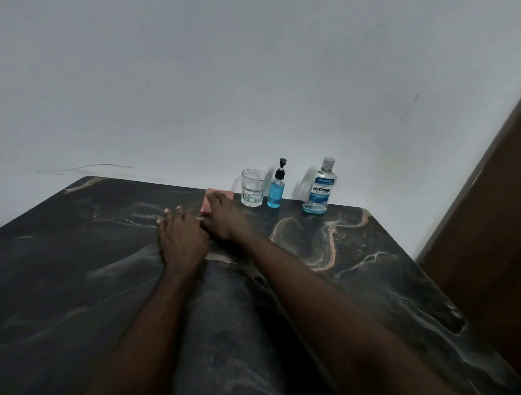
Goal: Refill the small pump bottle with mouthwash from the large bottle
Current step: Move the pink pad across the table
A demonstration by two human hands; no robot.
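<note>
Along worktop [73, 279] far edge: glass [252, 188], small pump bottle [276, 187], large bottle [320, 187], upright, apart. Left hand [182, 239] flat, fingers spread. Right hand [223, 218] open, fingertips on pink pad [212, 200].

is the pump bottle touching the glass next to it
Apart. The head view shows a strip of white wall and dark table between the small pump bottle and the glass; both stand upright by the wall.
</note>
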